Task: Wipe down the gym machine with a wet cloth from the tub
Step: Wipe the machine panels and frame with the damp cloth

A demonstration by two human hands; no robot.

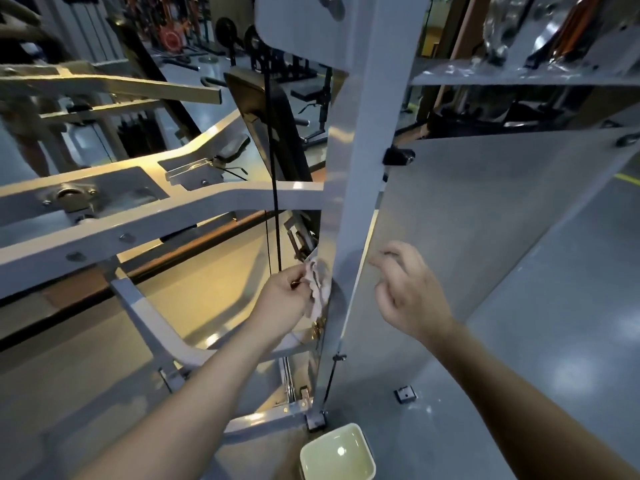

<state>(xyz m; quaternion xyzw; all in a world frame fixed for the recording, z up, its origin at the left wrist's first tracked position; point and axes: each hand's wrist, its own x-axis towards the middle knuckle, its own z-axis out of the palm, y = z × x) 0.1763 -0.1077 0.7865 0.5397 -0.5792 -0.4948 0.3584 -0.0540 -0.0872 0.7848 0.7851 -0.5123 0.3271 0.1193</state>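
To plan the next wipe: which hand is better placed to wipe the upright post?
Left. The left hand grips the cloth right at the upright post; the right hand is empty, fingers loosely curled, beside the side panel.

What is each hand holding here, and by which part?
The left hand grips the bunched cloth by its near edge, pressing it to the upright. The right hand holds nothing.

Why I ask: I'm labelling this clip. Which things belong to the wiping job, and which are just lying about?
Job: cloth; left hand gripping it; machine post; tub on the floor.
Lying about: black block on the floor; bench behind.
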